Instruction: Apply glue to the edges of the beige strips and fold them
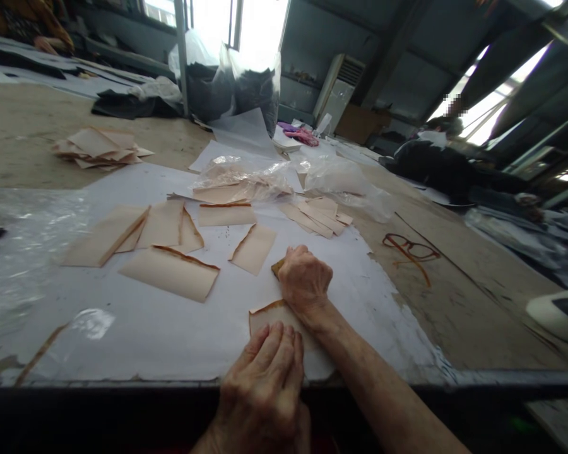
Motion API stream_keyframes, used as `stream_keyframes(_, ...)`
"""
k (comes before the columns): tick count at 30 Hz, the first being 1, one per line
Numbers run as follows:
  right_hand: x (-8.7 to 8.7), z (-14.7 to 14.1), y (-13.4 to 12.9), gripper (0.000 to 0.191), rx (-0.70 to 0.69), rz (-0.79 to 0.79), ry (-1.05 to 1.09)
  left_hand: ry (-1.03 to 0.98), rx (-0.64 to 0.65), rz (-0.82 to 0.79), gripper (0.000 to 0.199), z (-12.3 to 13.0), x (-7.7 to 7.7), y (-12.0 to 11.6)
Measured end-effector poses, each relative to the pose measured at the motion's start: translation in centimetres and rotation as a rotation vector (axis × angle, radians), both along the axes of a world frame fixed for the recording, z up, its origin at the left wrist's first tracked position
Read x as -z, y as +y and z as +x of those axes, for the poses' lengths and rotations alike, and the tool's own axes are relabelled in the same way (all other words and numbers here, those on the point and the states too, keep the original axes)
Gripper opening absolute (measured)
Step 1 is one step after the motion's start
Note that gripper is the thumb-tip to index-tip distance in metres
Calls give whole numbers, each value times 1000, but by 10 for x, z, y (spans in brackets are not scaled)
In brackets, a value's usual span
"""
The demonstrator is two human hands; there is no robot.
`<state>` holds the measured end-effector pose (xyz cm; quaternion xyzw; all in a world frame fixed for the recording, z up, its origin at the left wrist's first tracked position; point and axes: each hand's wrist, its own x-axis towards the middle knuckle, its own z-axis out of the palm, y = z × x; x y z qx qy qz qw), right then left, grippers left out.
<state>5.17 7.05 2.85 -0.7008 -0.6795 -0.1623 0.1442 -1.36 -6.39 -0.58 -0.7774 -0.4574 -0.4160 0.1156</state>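
A beige flat piece [265, 316] with a brown-coloured far edge lies near the table's front edge, partly covered by my hands. My left hand [267, 378] rests on it, fingers stretched out side by side and pressing it down. Just beyond, my right hand [305, 276] is curled into a fist around a small yellowish-brown block [277, 268]; most of the block is hidden. Further off lie more beige pieces, one [254, 249] upright with a brown left edge, one [170, 272] wide and low, and another [224, 214] at the back.
White paper [170, 340] covers the work area. Clear plastic bags [246, 176] and a fanned stack [319, 216] lie behind. A loose pile [99, 148] is at back left. Glasses [411, 248] lie to the right, near a white rounded object [558, 314]. Other people are further back.
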Motion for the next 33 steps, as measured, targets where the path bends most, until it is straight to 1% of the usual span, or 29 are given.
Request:
stream_keyframes(2, -3, 1, 7, 26, 27, -10, 31, 2, -2, -29, 46, 0, -1, -2)
stream_keyframes(5, -17, 11, 9, 27, 76, -26, 68, 4, -5, -44, 48, -1, -3, -4)
stream_keyframes(7, -26, 21, -1, 27, 92, -18, 98, 2, -3, -41, 50, -1, -4, -3)
stream_keyframes(9, -29, 28, -16, 28, 56, -14, 114, -2, 4, -45, 51, -2, -4, -2)
stream_keyframes(12, -22, 27, -37, 28, -59, -49, 86, -14, 12, -44, 50, -1, -2, -1)
stream_keyframes(15, -10, 17, -42, 27, -153, -36, -9, -46, 18, -41, 46, 0, -2, -1)
stream_keyframes(18, -6, 9, -35, 27, -172, -15, -97, -72, 23, -38, 44, 1, -3, -2)
stream_keyframes(22, -8, 4, -24, 26, -119, -67, -79, -35, 21, -6, 47, 1, -2, -2)
stream_keyframes(26, -4, -4, -17, 25, -58, -43, -9, -20, 37, -1, 50, 0, 1, -1)
stream_keyframes(29, -3, -8, -7, 26, -25, -35, 56, -22, 36, -21, 50, 0, 1, -2)
stream_keyframes(31, -8, -5, 3, 28, 35, -58, 145, -26, 30, -34, 49, 0, -1, -3)
stream_keyframes(33, -17, 3, 11, 32, 70, -113, 248, -39, 29, -39, 50, 0, -4, -3)
